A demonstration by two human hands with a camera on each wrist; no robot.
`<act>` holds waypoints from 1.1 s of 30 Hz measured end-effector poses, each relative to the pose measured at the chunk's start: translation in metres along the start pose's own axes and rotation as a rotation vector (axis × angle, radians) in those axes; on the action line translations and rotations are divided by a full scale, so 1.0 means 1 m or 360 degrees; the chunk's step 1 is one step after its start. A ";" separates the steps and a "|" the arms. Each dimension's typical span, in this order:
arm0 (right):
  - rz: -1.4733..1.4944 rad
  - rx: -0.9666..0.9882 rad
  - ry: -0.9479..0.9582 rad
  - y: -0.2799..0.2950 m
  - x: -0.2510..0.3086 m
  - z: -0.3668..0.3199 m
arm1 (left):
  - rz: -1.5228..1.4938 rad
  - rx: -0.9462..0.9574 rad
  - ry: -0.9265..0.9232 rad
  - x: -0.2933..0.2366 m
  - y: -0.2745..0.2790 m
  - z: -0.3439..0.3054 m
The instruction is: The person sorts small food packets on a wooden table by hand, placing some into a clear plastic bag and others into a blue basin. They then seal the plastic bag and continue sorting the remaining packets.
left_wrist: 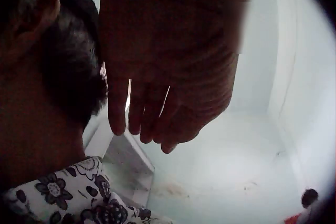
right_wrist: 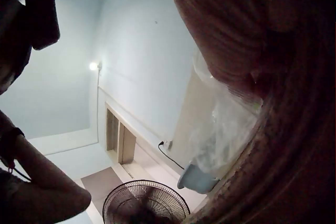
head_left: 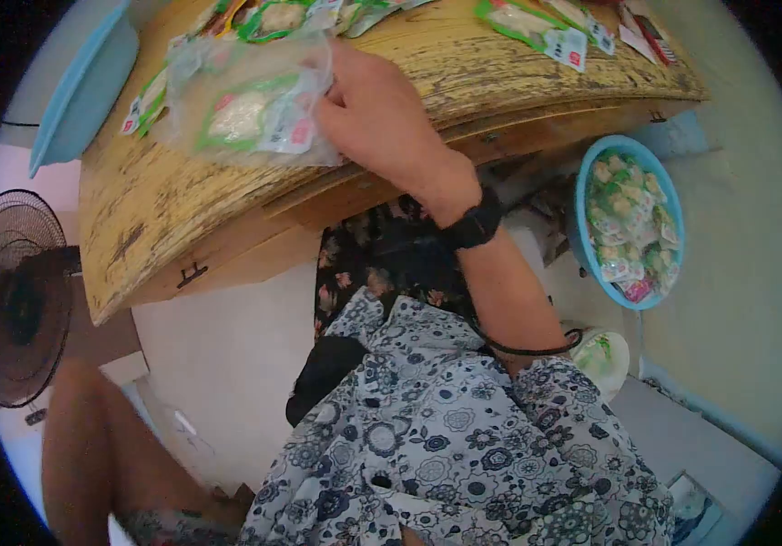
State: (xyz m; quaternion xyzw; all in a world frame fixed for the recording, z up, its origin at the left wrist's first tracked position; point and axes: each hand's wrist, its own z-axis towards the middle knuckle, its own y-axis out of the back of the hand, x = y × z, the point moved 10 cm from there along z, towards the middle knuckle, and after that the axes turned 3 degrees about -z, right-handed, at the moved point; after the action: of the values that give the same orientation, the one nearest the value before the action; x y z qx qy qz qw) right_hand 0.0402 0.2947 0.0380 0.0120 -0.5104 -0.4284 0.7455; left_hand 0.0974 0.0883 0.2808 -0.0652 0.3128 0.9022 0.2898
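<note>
Floral cloth (head_left: 464, 437) fills my foreground below the worn yellow table (head_left: 150, 209). Near its front edge, a cloudy plastic bag (head_left: 182, 127) lies crosswise, pinched by my right hand (head_left: 391, 127); wood extends lower left. Inside or behind, a green-edged packet (head_left: 250, 118) points its white end handward. My left hand's (left_wrist: 168, 61) fingers hang straight.

Pale walls (right_wrist: 142, 29) surround a worn yellow wooden table (head_left: 163, 191) and black fan (head_left: 20, 291).
</note>
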 end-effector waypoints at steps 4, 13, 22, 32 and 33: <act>0.0097 0.0035 0.0022 -0.001 0.001 0.004 | 0.0094 -0.0092 0.0015 0.005 -0.001 0.004; 0.0010 0.0097 -0.0073 -0.004 0.001 0.002 | 0.0237 -0.0295 0.0066 0.002 0.016 0.000; 0.0080 0.0177 -0.0133 -0.005 0.001 -0.002 | 0.0320 -0.0426 0.0023 -0.003 0.025 0.003; 0.0098 0.0099 -0.0044 0.003 0.019 -0.003 | 0.0325 -0.0481 -0.0123 -0.004 0.030 0.016; 0.0023 0.0107 -0.0061 0.004 0.020 -0.002 | 0.0322 -0.0482 -0.0142 -0.004 0.030 0.018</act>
State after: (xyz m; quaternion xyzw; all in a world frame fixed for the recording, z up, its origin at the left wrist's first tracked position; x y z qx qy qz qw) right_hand 0.0469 0.2835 0.0537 0.0252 -0.5389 -0.4057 0.7378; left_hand 0.0847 0.0781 0.3120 -0.0363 0.1651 0.9655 0.1981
